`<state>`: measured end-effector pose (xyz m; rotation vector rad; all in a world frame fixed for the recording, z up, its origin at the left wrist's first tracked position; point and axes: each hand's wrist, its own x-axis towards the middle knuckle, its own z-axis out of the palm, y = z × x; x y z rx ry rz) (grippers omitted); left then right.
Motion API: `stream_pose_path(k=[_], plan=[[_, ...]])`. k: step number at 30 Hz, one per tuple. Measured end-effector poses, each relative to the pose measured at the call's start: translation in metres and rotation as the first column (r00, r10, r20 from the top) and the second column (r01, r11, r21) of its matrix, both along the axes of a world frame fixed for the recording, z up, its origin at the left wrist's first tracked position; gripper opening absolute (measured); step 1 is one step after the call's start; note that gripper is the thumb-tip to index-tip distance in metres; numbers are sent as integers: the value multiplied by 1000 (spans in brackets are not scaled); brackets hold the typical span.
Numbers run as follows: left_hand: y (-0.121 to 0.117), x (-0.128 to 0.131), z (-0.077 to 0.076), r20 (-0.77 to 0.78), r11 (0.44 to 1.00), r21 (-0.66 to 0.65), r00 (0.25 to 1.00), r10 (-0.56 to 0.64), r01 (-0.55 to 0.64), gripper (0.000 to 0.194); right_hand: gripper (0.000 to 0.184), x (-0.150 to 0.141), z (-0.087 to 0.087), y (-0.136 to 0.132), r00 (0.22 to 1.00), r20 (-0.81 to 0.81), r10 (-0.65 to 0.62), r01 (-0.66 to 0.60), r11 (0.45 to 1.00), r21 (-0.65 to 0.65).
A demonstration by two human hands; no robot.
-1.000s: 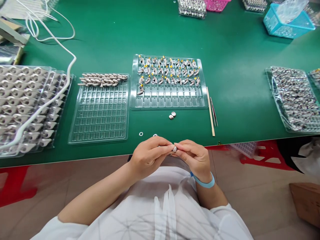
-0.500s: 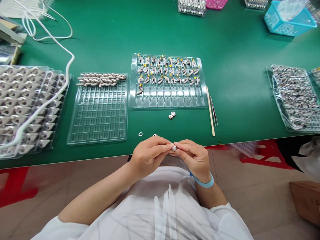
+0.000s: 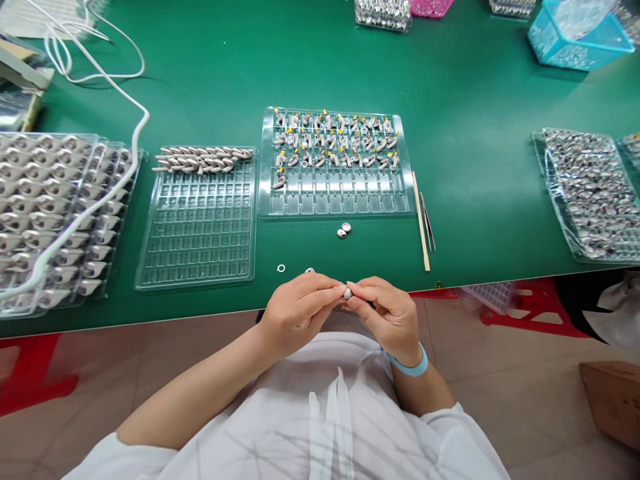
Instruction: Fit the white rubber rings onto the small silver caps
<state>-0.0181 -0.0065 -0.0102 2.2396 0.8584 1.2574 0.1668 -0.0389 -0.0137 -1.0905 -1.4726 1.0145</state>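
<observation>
My left hand (image 3: 295, 312) and my right hand (image 3: 387, 313) meet at the near edge of the green table (image 3: 450, 100), fingertips pinched together on one small white part (image 3: 347, 293). Most of that part is hidden by the fingers. Two small rings (image 3: 281, 269) lie on the table just beyond my left hand. Two small round white parts (image 3: 343, 231) rest a little farther out. Beyond them sits a clear tray (image 3: 336, 197) whose far rows hold several small grey parts with yellow tips.
A clear tray (image 3: 197, 227) with one row of grey pieces lies left of centre. Stacked trays of grey shells (image 3: 55, 213) with a white cable (image 3: 137, 133) across them sit far left. A wooden stick (image 3: 421, 223), tweezers (image 3: 428, 223), a bagged tray (image 3: 590, 193) and a blue basket (image 3: 580, 43) are on the right.
My right hand's fingers have shifted slightly on the small part; both hands stay at the table edge. The view has drifted a little.
</observation>
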Motion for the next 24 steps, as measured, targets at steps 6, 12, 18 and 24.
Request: stream_pose_path(k=[6,12,18,24], plan=[[-1,-3,-6,-27,1000,6,1000,13,-13,21,23,-3,0,1,997,71,-31,24,996,86],[0,-4,-5,-12,1000,0,1000,-24,24,23,26,1,4,4,994,87,59,-64,997,48],[-1,0,-3,11,998,15,999,53,-53,17,25,0,3,3,995,61,78,-77,997,-30],[-2,2,-4,11,998,11,998,59,-59,18,22,-5,2,2,996,83,21,-21,1000,2]])
